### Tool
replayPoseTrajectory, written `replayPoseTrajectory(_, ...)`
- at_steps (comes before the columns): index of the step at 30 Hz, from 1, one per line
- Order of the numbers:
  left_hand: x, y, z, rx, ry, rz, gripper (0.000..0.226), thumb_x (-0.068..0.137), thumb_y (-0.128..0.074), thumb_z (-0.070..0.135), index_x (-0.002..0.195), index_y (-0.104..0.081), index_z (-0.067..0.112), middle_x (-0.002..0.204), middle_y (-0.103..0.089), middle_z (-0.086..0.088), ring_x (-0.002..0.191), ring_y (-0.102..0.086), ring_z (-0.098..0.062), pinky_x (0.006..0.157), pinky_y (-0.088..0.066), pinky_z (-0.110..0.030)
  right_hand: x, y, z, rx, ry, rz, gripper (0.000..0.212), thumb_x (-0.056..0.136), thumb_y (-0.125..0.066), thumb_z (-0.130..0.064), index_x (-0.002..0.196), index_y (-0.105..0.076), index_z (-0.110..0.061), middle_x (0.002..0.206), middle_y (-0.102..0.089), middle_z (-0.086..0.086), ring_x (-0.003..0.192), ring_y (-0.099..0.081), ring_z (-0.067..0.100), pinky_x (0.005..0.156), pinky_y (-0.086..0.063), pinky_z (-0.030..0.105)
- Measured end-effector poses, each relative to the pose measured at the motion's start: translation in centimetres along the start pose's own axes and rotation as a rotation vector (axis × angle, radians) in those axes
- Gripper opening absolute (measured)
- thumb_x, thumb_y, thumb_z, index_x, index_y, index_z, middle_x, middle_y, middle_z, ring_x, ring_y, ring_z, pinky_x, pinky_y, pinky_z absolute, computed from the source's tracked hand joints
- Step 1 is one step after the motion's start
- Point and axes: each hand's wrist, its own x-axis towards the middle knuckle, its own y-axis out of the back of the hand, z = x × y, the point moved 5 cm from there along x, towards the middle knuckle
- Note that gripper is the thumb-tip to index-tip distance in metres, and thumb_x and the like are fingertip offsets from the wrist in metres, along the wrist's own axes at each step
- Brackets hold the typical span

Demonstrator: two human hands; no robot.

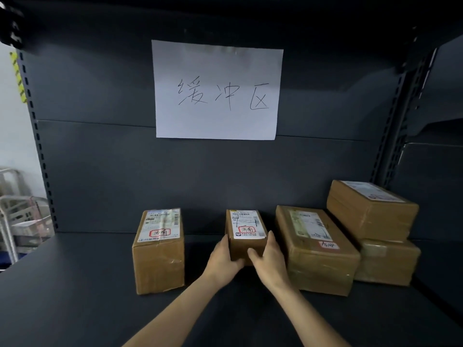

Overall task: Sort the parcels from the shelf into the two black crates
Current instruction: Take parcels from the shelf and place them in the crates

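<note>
A small brown cardboard parcel [246, 230] with a white label and a red stamp stands in the middle of the dark shelf [75, 284]. My left hand [224, 259] grips its left side and my right hand [268, 259] grips its right front corner. To its left stands a taller parcel [159, 249] with a red-stamped label. A long parcel [315, 249] lies to its right. Further right, one parcel [370, 209] lies stacked on another [387, 262]. No black crate is in view.
A white sheet with handwritten characters [216, 90] hangs on the shelf's back panel. Slotted uprights [37, 139] frame the bay on both sides. Metal frames and a wire basket [22, 221] stand beyond the left edge. The shelf's left half is bare.
</note>
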Motion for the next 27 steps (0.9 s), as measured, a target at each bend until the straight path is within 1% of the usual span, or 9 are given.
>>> replayPoseTrajectory(4, -1.2, 0.7, -1.0, -0.001, 0.003, 0.05, 0.068, 0.076, -0.072, 0.013, 0.135, -0.039, 0.02, 0.132, -0.05, 0.001, 0.124, -0.046, -0.014, 0.103, -0.04, -0.028, -1.1, -0.7, -0.4, 0.029, 0.049, -0.016, 0.069, 0.091, -0.056, -0.016, 0.147, -0.017, -0.009, 0.146, -0.036, 0.007, 0.134, -0.036, 0.017, 0.105, -0.029, 0.021)
replayPoseTrajectory(8, -3.2, 2.1, -2.0, 0.01, 0.033, 0.089, 0.071, 0.077, -0.07, 0.014, 0.138, -0.034, 0.02, 0.133, -0.047, 0.001, 0.122, -0.046, -0.013, 0.102, -0.039, -0.026, -2.6, -1.9, -1.4, 0.062, 0.12, -0.056, 0.067, 0.091, -0.057, -0.014, 0.146, -0.019, -0.012, 0.145, -0.037, 0.005, 0.133, -0.037, 0.015, 0.095, -0.028, 0.012)
replayPoseTrajectory(11, -4.6, 3.0, -2.2, 0.027, 0.055, 0.096, 0.078, 0.079, -0.069, 0.017, 0.144, -0.025, 0.017, 0.139, -0.043, -0.001, 0.126, -0.044, -0.014, 0.107, -0.039, -0.031, -3.4, -2.8, -2.0, 0.077, 0.141, -0.082, 0.069, 0.091, -0.057, -0.014, 0.147, -0.018, -0.014, 0.146, -0.036, 0.004, 0.134, -0.036, 0.015, 0.099, -0.031, 0.016)
replayPoseTrajectory(13, -5.5, 3.5, -2.1, 0.049, 0.066, 0.101, 0.085, 0.081, -0.068, 0.018, 0.147, -0.016, 0.014, 0.143, -0.038, -0.002, 0.129, -0.041, -0.014, 0.107, -0.036, -0.026, -3.7, -3.2, -2.3, 0.089, 0.148, -0.093, 0.07, 0.09, -0.058, -0.014, 0.147, -0.018, -0.014, 0.146, -0.036, 0.004, 0.134, -0.036, 0.016, 0.099, -0.032, 0.017)
replayPoseTrajectory(17, -7.7, 4.5, -1.4, 0.127, 0.034, 0.135, 0.089, 0.087, -0.063, 0.018, 0.149, 0.0, 0.011, 0.151, -0.024, -0.001, 0.138, -0.026, -0.013, 0.098, -0.021, -0.011, -4.1, -3.3, -2.6, 0.09, 0.151, -0.101, 0.073, 0.089, -0.06, -0.016, 0.148, -0.016, -0.013, 0.148, -0.034, 0.005, 0.136, -0.034, 0.017, 0.105, -0.033, 0.025)
replayPoseTrajectory(20, -9.9, 6.1, -1.4, 0.18, -0.031, 0.206, 0.083, 0.086, -0.064, 0.02, 0.148, -0.01, 0.015, 0.15, -0.025, 0.003, 0.138, -0.025, -0.009, 0.103, -0.019, -0.012, -4.1, -3.1, -2.6, 0.075, 0.151, -0.101, 0.076, 0.088, -0.062, -0.017, 0.148, -0.016, -0.013, 0.149, -0.032, 0.006, 0.137, -0.032, 0.019, 0.106, -0.033, 0.027)
replayPoseTrajectory(22, -11.4, 7.5, -1.5, 0.211, -0.077, 0.261, 0.072, 0.084, -0.066, 0.02, 0.143, -0.025, 0.018, 0.14, -0.035, 0.007, 0.131, -0.034, -0.006, 0.104, -0.025, -0.014, -4.0, -2.8, -2.6, 0.069, 0.154, -0.107, 0.077, 0.088, -0.063, -0.018, 0.148, -0.016, -0.012, 0.149, -0.031, 0.007, 0.137, -0.031, 0.02, 0.107, -0.031, 0.027)
replayPoseTrajectory(25, -13.3, 10.1, -2.5, 0.231, -0.107, 0.389, 0.049, 0.079, -0.071, 0.015, 0.12, -0.044, 0.021, 0.114, -0.048, 0.01, 0.107, -0.051, -0.003, 0.097, -0.041, -0.02, -3.7, -2.6, -2.4, 0.06, 0.147, -0.14, 0.081, 0.086, -0.065, -0.02, 0.148, -0.015, -0.01, 0.15, -0.03, 0.009, 0.138, -0.03, 0.021, 0.109, -0.028, 0.029)
replayPoseTrajectory(27, -13.8, 11.8, -3.5, 0.247, -0.108, 0.468, 0.042, 0.076, -0.072, 0.012, 0.108, -0.047, 0.021, 0.103, -0.05, 0.009, 0.096, -0.052, -0.003, 0.086, -0.043, -0.015, -3.3, -2.6, -2.1, 0.06, 0.133, -0.18, 0.085, 0.083, -0.068, -0.022, 0.148, -0.014, -0.011, 0.15, -0.029, 0.009, 0.138, -0.029, 0.022, 0.11, -0.027, 0.031)
